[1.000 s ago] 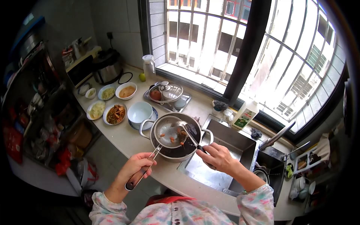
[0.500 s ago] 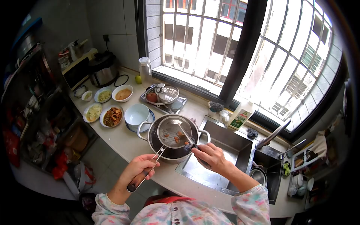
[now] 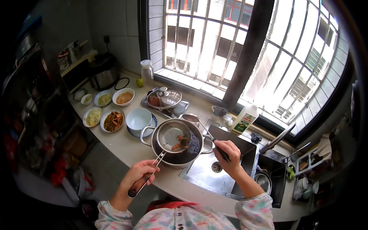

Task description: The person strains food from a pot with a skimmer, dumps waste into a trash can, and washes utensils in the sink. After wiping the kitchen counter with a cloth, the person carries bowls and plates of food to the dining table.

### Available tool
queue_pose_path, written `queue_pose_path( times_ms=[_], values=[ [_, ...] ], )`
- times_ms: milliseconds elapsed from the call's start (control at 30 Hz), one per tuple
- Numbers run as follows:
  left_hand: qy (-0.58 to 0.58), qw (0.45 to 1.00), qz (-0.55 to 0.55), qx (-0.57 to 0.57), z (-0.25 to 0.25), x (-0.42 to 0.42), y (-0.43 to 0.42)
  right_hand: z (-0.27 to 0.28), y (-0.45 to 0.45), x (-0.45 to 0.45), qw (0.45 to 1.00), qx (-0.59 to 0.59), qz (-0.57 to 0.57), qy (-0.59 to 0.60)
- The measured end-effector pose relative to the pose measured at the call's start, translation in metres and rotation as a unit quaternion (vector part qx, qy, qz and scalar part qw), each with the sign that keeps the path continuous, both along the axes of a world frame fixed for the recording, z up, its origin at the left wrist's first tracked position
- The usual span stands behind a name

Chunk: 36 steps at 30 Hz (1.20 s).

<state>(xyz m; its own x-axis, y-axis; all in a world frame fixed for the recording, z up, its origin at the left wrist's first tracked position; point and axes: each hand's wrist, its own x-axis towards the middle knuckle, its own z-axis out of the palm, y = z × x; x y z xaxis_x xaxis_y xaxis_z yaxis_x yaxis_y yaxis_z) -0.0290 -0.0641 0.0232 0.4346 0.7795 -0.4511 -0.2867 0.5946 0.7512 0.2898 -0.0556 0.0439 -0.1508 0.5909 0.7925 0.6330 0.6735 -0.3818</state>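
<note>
My left hand [image 3: 140, 174] is wrapped around the wooden handle of a round metal strainer [image 3: 168, 134]. Several small reddish-brown pieces [image 3: 180, 142] lie in its mesh. The strainer is over a two-handled steel pot [image 3: 178, 165] that contains dark liquid [image 3: 191, 149]. In my right hand [image 3: 228, 153] is the dark handle of a ladle [image 3: 190, 117], whose bowl is by the pot's far rim. What the ladle's bowl contains is hard to make out. Left of the pot, a pale bowl [image 3: 139, 119] stands on a blue-rimmed plate [image 3: 154, 122].
Several dishes of food, among them a plate of brown strips [image 3: 114, 122], stand on the left counter. A glass lid [image 3: 170, 100] lies on a metal tray behind the pot. To the right are a steel sink [image 3: 199, 172], a faucet [image 3: 278, 138] and a white bottle [image 3: 245, 119].
My right hand has moved right and slightly up, taking the ladle away from the strainer to the pot's far side. The strainer has shifted a little left, and its pieces have gathered closer together.
</note>
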Motion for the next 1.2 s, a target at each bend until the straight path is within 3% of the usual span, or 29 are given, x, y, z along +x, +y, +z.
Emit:
queue_pose_path(
  times_ms=[100,200,267,433,633,967,1200],
  values=[
    [-0.003,1.000,0.000,0.008,0.005,-0.005,0.000,-0.012,0.002,-0.003,0.987,-0.095,-0.040,0.126],
    [-0.005,1.000,-0.001,0.018,0.012,-0.010,0.006,-0.011,-0.005,-0.008,0.912,-0.264,-0.034,0.312],
    [0.011,0.999,0.004,0.032,0.016,-0.011,0.009,-0.006,-0.010,-0.010,0.891,-0.281,-0.036,0.355],
    [0.015,0.999,0.006,0.040,0.009,-0.015,0.017,0.002,-0.019,-0.009,0.981,-0.105,-0.052,0.156],
    [0.010,0.999,-0.023,0.035,0.011,-0.014,0.021,0.026,-0.020,-0.023,0.998,0.036,0.057,0.001],
    [-0.027,0.998,-0.032,0.041,0.017,-0.021,0.019,0.030,-0.024,-0.020,0.997,0.008,0.016,0.071],
    [0.000,0.999,-0.006,0.039,0.028,-0.014,0.009,0.016,-0.012,-0.031,0.998,0.027,0.055,0.007]
  ],
)
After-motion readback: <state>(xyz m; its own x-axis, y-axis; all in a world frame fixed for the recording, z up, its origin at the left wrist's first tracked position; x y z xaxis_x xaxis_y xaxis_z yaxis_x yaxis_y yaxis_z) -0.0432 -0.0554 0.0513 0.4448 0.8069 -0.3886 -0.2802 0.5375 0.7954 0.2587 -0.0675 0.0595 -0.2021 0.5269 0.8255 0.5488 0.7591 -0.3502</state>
